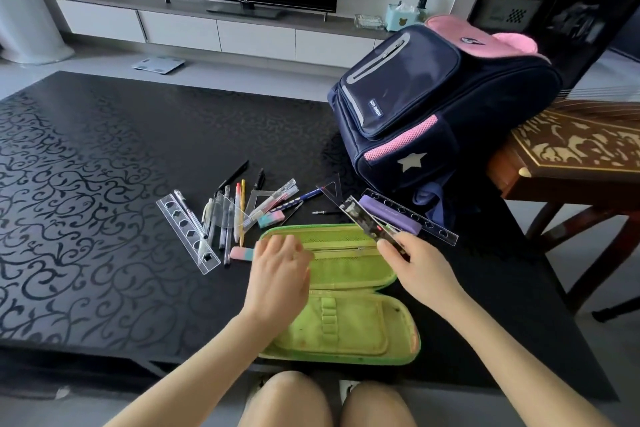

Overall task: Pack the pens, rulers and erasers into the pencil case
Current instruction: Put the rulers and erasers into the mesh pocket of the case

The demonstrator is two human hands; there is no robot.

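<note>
Knees [329, 399] sit nearest, below the open green pencil case [346, 329], which looks empty; packing has barely begun. Right hand [420, 265] pinches a dark ruler [367, 222] by its near end, long axis running away and leftward above the case's far half. Left hand [278, 276] rests loosely open on the case's left edge, holding nothing. Pens [228, 215], erasers [272, 219] and clear rulers [188, 234] lie on the surface [104, 184].

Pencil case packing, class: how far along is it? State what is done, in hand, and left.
Done: the green pencil case lies unzipped and open, with nothing visibly packed. In hand: the right hand holds a dark patterned ruler above the case; the left hand rests on its edge. Left: the pens, clear stencil ruler and pastel erasers remain on the table.
</note>
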